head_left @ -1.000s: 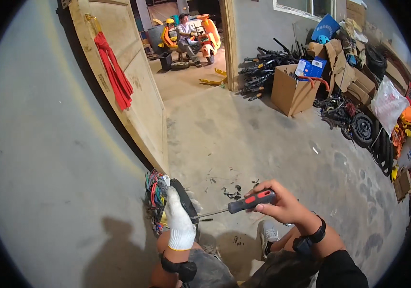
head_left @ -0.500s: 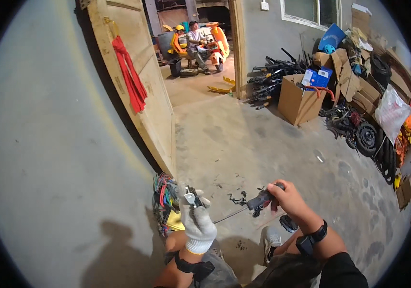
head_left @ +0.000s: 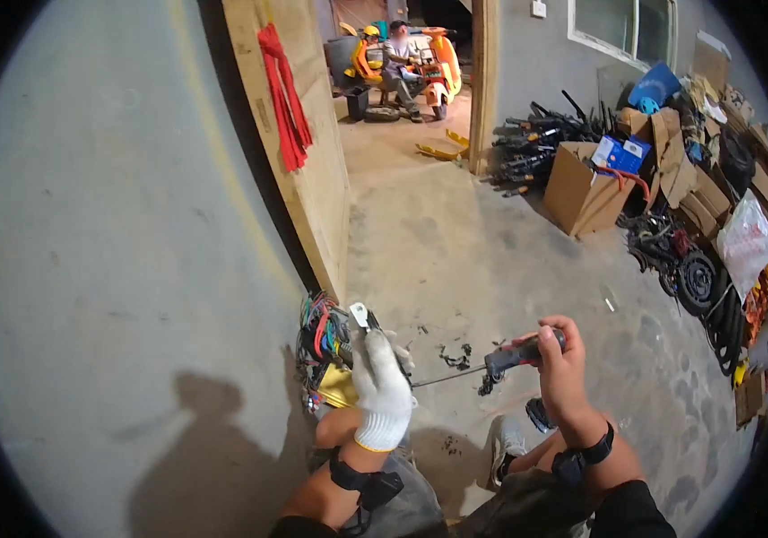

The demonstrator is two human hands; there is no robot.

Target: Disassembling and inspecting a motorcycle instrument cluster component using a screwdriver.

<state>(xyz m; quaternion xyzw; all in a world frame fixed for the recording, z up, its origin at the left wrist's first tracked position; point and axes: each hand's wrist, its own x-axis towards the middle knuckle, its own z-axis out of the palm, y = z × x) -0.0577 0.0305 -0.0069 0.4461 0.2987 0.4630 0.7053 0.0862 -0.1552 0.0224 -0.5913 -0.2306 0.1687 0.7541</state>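
Right grip [head_left: 565,369] is closed on the rear of the handle of a screwdriver [head_left: 507,360], whose shaft runs leftward to the other hand. Left grip [head_left: 386,381], in a white knitted glove, is gripping a small dark part [head_left: 372,321] with a pale, key-like tab [head_left: 360,314] rising past the fingertips. That part sits above the glove, in front of the wire bundle [head_left: 319,330] at the foot of the door [head_left: 308,211]; most of its body is hidden by the fingers. The screwdriver's tip ends at the glove's right edge, and whether it touches the part cannot be told.

The step in hand looks like working on the held part with the screwdriver. As I judge it, the next move calls for a firm left hold, the worked side turned toward the shaft, and the tip lined up clear of the gloved fingers before any force is put on.

Compared with half a second ago, the left wrist is turned: the part's dark body, then plainly in sight, is now mostly covered, while the tab stands up clearly. The right fingers are raised more around the handle's end, and the whole view has swung, putting the door farther right.
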